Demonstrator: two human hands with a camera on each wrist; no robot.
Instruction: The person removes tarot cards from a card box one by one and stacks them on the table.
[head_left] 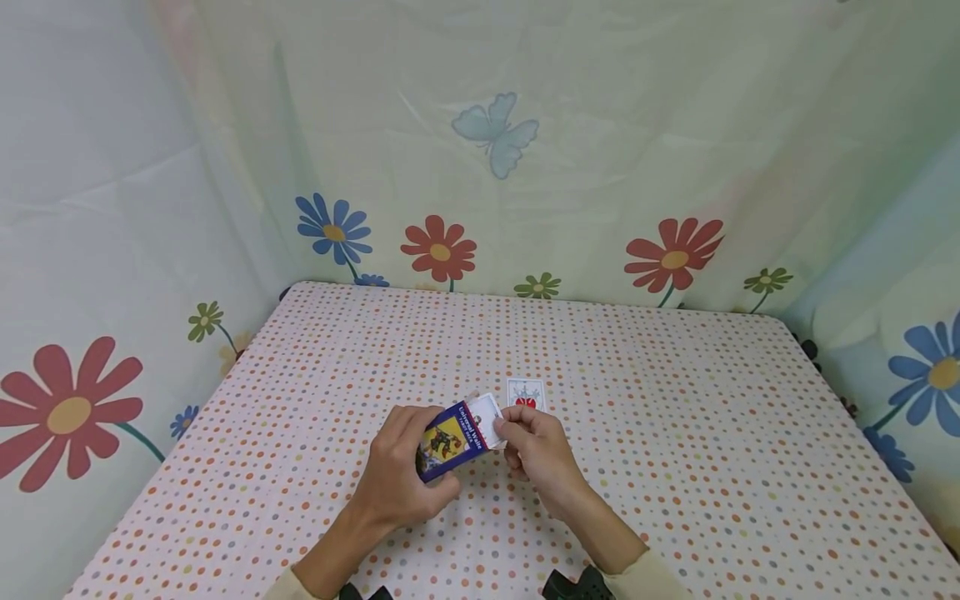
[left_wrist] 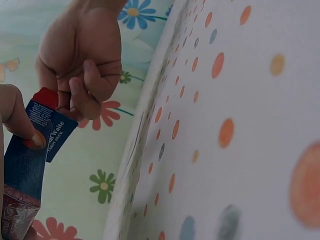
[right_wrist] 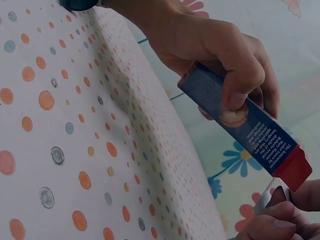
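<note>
My left hand grips a dark blue tarot card box, tilted above the table, with its open end toward the right. In the right wrist view a red side flap stands out from that end. A white card shows partly at the box's mouth. My right hand pinches its edge between thumb and fingers. Just beyond the right hand, another card with a red heart picture lies face up on the table, its near part hidden by the hand.
The table wears a white cloth with coloured dots. A pale curtain printed with flowers and a butterfly hangs behind the table and along both sides.
</note>
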